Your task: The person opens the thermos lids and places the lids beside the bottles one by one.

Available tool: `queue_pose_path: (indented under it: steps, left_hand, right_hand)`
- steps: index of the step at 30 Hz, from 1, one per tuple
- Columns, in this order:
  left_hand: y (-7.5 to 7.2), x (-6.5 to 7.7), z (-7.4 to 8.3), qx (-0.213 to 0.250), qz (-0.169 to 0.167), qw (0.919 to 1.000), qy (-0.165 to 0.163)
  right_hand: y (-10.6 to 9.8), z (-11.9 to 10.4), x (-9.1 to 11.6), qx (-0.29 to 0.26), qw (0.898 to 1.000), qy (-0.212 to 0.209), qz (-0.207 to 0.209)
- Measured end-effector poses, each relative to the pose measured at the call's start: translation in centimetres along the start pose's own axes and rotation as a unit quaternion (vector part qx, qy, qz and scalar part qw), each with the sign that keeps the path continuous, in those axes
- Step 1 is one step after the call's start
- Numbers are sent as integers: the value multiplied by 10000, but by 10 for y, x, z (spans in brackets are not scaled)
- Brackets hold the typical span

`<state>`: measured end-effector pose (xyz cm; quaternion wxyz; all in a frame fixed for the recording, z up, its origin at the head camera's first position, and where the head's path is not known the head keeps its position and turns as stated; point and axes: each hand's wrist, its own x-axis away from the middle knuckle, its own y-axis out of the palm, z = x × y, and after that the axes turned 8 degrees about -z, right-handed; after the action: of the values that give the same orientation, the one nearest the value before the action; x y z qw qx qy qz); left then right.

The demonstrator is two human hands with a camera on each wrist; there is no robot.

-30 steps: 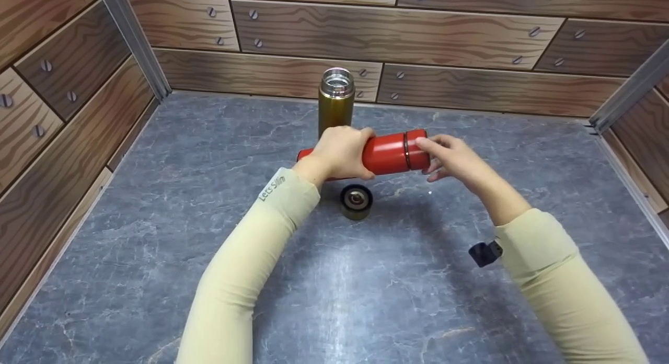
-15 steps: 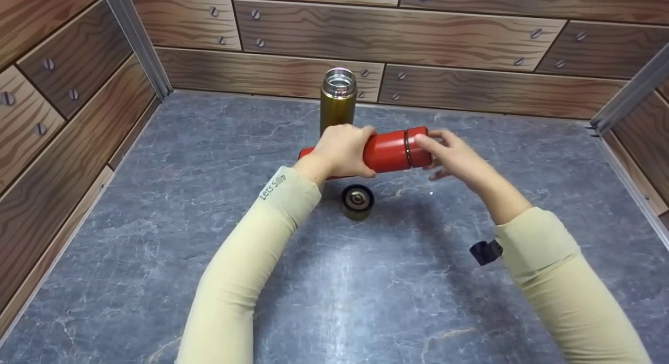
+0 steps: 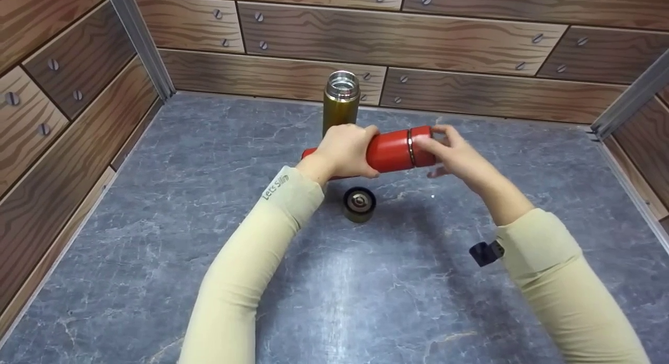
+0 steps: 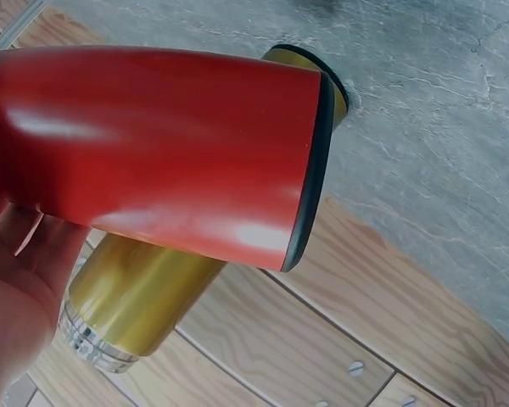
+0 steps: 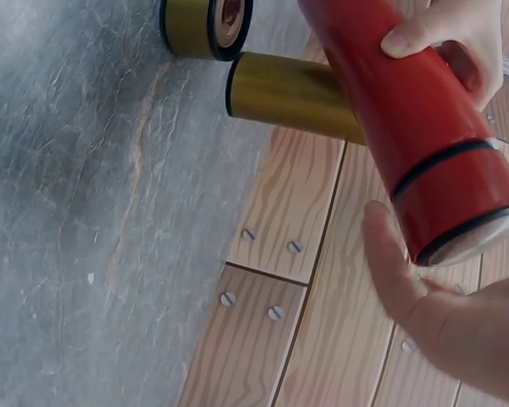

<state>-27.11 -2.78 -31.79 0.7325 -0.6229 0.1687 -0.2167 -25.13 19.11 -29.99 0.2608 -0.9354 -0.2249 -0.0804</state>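
A red thermos [image 3: 391, 154] is held in the air, nearly level, its lidded end to the right. My left hand [image 3: 345, 150] grips it round the body; its black-edged base shows in the left wrist view. At the red lid [image 5: 448, 197], my right hand [image 5: 467, 339] has thumb and fingers spread around the end. In the right wrist view a small gap shows between thumb and lid; the fingertips behind are partly hidden. Behind the left hand stands a gold thermos [image 3: 339, 110], upright, its silver mouth uncovered. A gold lid [image 3: 359, 204] lies inside up on the tabletop, nearer me.
The grey marbled tabletop [image 3: 334, 280] has wood-patterned walls [image 3: 397, 37] at the back and both sides, joined by metal corner posts [image 3: 143, 45]. A small black device [image 3: 485, 253] sits at the right sleeve's cuff.
The red thermos stays in the left hand, barely shifted. The right hand's fingers have moved slightly around the lid end. The head view has tilted a little.
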Motion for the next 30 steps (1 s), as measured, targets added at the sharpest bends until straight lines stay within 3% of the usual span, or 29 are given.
queue_pose_path:
  steps: [4, 10, 13, 20, 23, 30]
  left_hand:
    - [0, 0, 1, 46, -38, 10000, 15]
    - [0, 0, 1, 141, -16, 9999, -13]
    - [-1, -1, 0, 146, -7, 9999, -35]
    - [1, 0, -1, 70, -1, 10000, 10]
    - [2, -1, -1, 67, 15, 10000, 35]
    - [1, 1, -4, 135, 44, 9999, 36]
  right_hand:
    - [3, 0, -1, 42, 9996, 227, 151]
    - [2, -1, 3, -8, 9990, -403, 201]
    - [1, -2, 3, -43, 9987, -470, 186]
    - [-1, -1, 2, 91, 9998, 118, 147]
    - [-2, -1, 1, 113, 9997, 184, 147]
    - [-2, -4, 1, 57, 9997, -254, -28]
